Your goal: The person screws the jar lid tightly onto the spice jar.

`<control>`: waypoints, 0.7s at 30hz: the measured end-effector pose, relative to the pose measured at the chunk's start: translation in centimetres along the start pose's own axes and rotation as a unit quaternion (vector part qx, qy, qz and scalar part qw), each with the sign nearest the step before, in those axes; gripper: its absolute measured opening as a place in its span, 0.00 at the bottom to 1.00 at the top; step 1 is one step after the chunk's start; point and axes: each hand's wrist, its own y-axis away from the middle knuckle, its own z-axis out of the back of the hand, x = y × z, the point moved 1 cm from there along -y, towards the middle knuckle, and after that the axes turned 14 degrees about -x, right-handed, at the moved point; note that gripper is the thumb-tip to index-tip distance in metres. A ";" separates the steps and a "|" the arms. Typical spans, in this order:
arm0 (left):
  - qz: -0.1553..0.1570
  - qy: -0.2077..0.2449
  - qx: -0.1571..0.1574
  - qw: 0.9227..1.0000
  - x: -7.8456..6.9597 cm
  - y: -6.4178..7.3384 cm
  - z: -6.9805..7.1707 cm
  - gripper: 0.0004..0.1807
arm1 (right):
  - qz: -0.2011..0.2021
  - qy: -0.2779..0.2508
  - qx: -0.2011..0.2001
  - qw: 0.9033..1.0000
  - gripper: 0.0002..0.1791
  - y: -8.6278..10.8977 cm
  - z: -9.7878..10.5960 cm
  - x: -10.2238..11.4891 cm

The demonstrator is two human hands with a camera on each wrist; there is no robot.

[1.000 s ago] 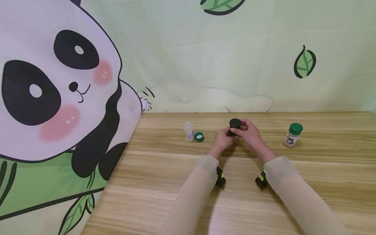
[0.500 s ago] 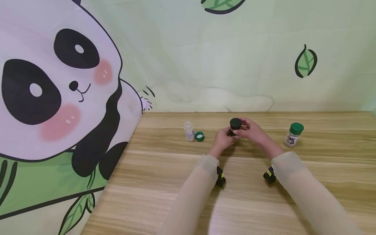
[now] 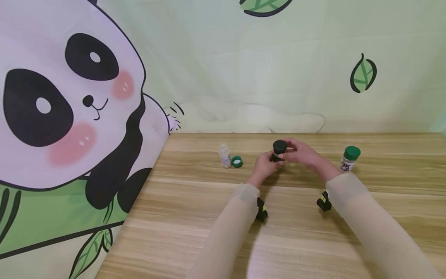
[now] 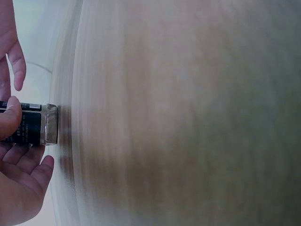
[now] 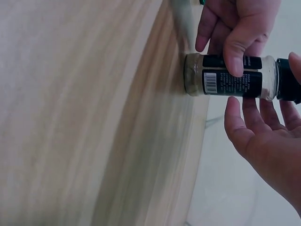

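Observation:
A glass spice jar point(image 5: 231, 81) with a black label and a black cap point(image 3: 280, 146) is upright between my hands. My left hand point(image 3: 265, 166) holds the jar's body, its thumb across the label in the left wrist view. My right hand point(image 3: 302, 154) pinches the black cap, with the thumb point(image 5: 295, 66) on the cap's side. Lower fingers of the right hand hang beside the jar. The base of the jar is close to the wooden table point(image 3: 195, 201); whether it touches I cannot tell.
A clear, uncapped shaker bottle point(image 3: 225, 157) stands to the left, with a green cap point(image 3: 237, 161) lying beside it. On the right, a white-labelled shaker with a green lid point(image 3: 352, 153) is partly hidden by my right sleeve. A panda-print cloth point(image 3: 223, 77) hangs behind the table.
My right wrist and forearm have swung to the right and slightly away, while the fingers stay at the cap. My left hand and the jar have barely moved.

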 end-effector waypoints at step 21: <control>-0.009 -0.002 -0.001 1.000 0.1 -0.1 0.1 0.20 | 0.006 0.015 -0.008 1.000 0.34 -0.2 -0.2 0.2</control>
